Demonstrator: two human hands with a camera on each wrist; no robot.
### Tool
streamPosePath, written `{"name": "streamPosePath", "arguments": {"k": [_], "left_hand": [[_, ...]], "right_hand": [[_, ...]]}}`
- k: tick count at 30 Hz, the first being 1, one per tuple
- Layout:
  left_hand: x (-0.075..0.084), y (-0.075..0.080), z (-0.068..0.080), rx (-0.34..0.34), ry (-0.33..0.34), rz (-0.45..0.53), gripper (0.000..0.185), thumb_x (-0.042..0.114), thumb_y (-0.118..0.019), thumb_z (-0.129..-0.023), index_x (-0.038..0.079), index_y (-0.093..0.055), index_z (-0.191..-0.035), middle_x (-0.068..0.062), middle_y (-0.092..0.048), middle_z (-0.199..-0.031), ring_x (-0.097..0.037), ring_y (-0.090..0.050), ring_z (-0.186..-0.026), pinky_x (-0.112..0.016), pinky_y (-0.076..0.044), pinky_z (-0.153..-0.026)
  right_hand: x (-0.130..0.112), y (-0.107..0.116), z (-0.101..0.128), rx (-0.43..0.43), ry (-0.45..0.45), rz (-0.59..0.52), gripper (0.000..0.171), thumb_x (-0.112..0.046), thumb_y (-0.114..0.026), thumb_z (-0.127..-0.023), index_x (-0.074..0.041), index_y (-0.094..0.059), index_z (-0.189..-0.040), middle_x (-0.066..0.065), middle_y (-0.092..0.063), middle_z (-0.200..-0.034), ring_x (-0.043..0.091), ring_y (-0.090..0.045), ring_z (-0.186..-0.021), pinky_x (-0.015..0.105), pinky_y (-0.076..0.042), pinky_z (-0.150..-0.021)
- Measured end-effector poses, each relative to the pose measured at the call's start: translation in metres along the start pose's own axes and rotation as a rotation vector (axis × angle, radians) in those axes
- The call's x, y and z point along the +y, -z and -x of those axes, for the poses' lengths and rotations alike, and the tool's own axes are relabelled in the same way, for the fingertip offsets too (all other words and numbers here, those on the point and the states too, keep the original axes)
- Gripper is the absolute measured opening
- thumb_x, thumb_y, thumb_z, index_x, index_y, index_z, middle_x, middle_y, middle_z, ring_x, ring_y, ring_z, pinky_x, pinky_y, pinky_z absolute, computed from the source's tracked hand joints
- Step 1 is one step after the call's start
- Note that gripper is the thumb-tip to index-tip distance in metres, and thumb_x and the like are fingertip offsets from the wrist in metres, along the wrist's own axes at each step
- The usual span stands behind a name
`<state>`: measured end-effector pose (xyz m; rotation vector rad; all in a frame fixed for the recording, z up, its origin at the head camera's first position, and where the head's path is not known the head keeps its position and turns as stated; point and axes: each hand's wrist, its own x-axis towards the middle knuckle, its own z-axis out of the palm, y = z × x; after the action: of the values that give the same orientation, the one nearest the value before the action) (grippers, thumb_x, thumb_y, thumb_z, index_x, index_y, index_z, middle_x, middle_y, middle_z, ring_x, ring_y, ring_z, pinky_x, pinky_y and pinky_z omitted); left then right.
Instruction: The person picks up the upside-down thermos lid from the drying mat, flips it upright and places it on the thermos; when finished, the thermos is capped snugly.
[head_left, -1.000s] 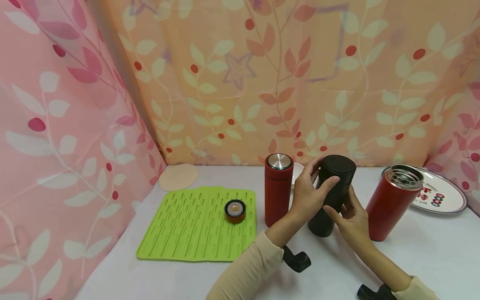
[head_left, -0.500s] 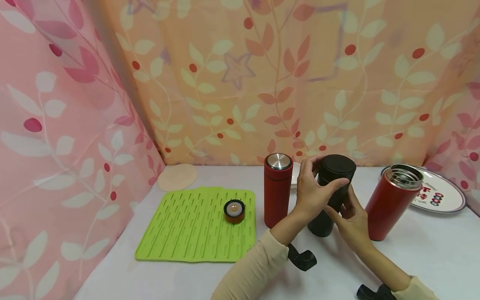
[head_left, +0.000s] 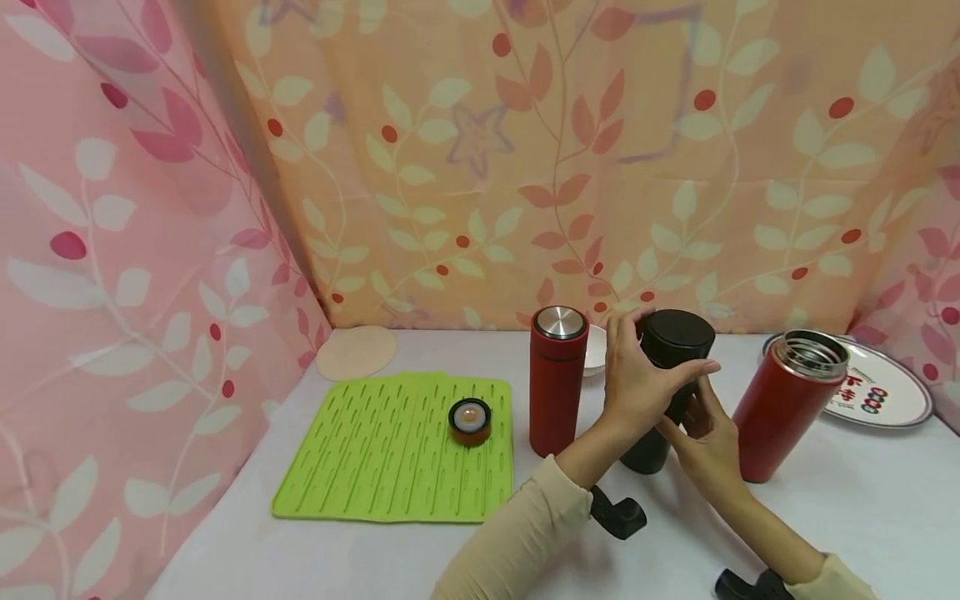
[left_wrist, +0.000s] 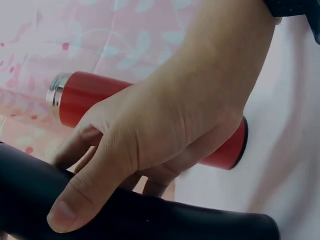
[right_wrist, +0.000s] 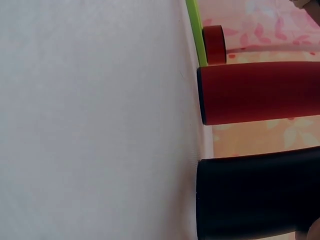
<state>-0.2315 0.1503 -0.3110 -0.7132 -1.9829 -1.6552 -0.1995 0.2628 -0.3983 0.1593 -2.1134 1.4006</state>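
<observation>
A black thermos (head_left: 678,333) stands slightly tilted on the table, both hands on it. My left hand (head_left: 637,387) grips its upper part, thumb across the front and fingers behind. Lower down, my right hand (head_left: 705,446) holds the body; in the left wrist view this right hand (left_wrist: 165,120) has its thumb over the black thermos (left_wrist: 200,220). A red thermos with a steel top (head_left: 553,383) stands left of the hands. To the right, an open red thermos (head_left: 786,412) shows its bare steel neck. The left hand's fingertips are mostly hidden.
A green ridged mat (head_left: 397,458) lies left, with a small round lid (head_left: 470,423) on it. Behind are a beige disc (head_left: 357,352), a partly hidden white bowl (head_left: 595,352) and a patterned plate (head_left: 911,392). Patterned cloth (head_left: 450,167) hangs behind the table.
My left hand has turned around the thermos's upper part, its thumb sweeping right across the front. The left forearm has shifted right. My right hand stays nearly still.
</observation>
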Motion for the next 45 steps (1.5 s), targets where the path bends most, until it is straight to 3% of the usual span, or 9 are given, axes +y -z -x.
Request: {"name": "streamPosePath", "arguments": {"k": [3,12,16,21,25,29,35,45], "left_hand": [[0.0,0.001,-0.003,-0.008,0.01,0.002,0.073,0.028,-0.084,-0.064,0.014,-0.045,-0.124,0.0,-0.049,-0.115,-0.003,-0.049,-0.103,-0.013,-0.042,-0.088],[-0.012,0.013,-0.008,-0.183,-0.027,0.199,0.069,0.012,-0.077,-0.073,0.009,-0.043,-0.133,-0.008,-0.059,-0.121,-0.005,-0.055,-0.112,-0.016,-0.04,-0.099],[-0.011,0.01,-0.003,-0.139,0.007,0.18,0.069,0.017,-0.078,-0.073,0.012,-0.044,-0.133,-0.003,-0.058,-0.123,-0.003,-0.052,-0.115,-0.018,-0.038,-0.101],[-0.004,0.0,0.003,-0.019,0.074,0.091,0.074,0.029,-0.083,-0.065,0.018,-0.044,-0.127,0.004,-0.05,-0.119,-0.002,-0.049,-0.108,-0.018,-0.043,-0.091],[-0.002,-0.003,0.003,0.017,0.093,0.079,0.074,0.029,-0.084,-0.064,0.016,-0.043,-0.124,0.003,-0.05,-0.115,-0.002,-0.05,-0.104,-0.016,-0.043,-0.086],[-0.002,-0.001,0.0,0.017,0.077,0.081,0.071,0.027,-0.084,-0.064,0.014,-0.044,-0.12,0.001,-0.052,-0.112,-0.002,-0.051,-0.101,-0.014,-0.044,-0.083],[-0.004,0.0,-0.002,0.017,0.042,0.061,0.069,0.028,-0.085,-0.063,0.013,-0.047,-0.119,0.001,-0.054,-0.111,-0.002,-0.052,-0.1,-0.014,-0.044,-0.082],[-0.012,0.012,-0.012,-0.136,0.043,0.243,0.062,0.015,-0.083,-0.065,0.01,-0.056,-0.121,-0.004,-0.059,-0.11,0.0,-0.058,-0.098,-0.014,-0.047,-0.089]], "right_hand": [[-0.001,0.0,0.0,0.004,-0.01,0.017,0.091,0.0,-0.069,-0.078,-0.032,-0.018,-0.146,-0.001,-0.039,-0.145,-0.016,-0.047,-0.105,0.002,-0.041,-0.083],[0.002,0.002,-0.001,0.009,0.049,0.002,0.095,0.004,-0.071,-0.074,-0.029,-0.02,-0.146,-0.002,-0.043,-0.142,-0.012,-0.048,-0.111,0.005,-0.042,-0.084],[0.003,0.001,0.0,0.015,0.027,-0.019,0.095,0.005,-0.071,-0.074,-0.03,-0.02,-0.146,-0.001,-0.04,-0.144,-0.012,-0.048,-0.112,0.004,-0.041,-0.085],[0.005,0.0,0.0,0.021,-0.003,-0.056,0.094,0.006,-0.07,-0.074,-0.03,-0.021,-0.146,-0.003,-0.037,-0.146,-0.012,-0.046,-0.113,0.003,-0.041,-0.086],[0.004,-0.001,0.0,0.012,-0.015,-0.006,0.094,0.002,-0.071,-0.076,-0.032,-0.019,-0.146,-0.002,-0.035,-0.148,-0.012,-0.044,-0.115,0.003,-0.04,-0.086],[0.003,-0.001,0.0,0.007,-0.031,0.055,0.095,-0.003,-0.072,-0.077,-0.035,-0.015,-0.146,0.001,-0.03,-0.15,-0.013,-0.041,-0.117,0.002,-0.038,-0.087],[0.001,0.0,0.001,0.017,-0.023,0.07,0.098,-0.004,-0.074,-0.074,-0.035,-0.016,-0.146,0.008,-0.035,-0.147,-0.018,-0.043,-0.11,0.001,-0.038,-0.085],[0.001,0.0,-0.002,0.031,0.01,0.069,0.1,-0.003,-0.077,-0.071,-0.034,-0.019,-0.145,0.003,-0.039,-0.145,-0.017,-0.045,-0.109,0.003,-0.04,-0.085]]}}
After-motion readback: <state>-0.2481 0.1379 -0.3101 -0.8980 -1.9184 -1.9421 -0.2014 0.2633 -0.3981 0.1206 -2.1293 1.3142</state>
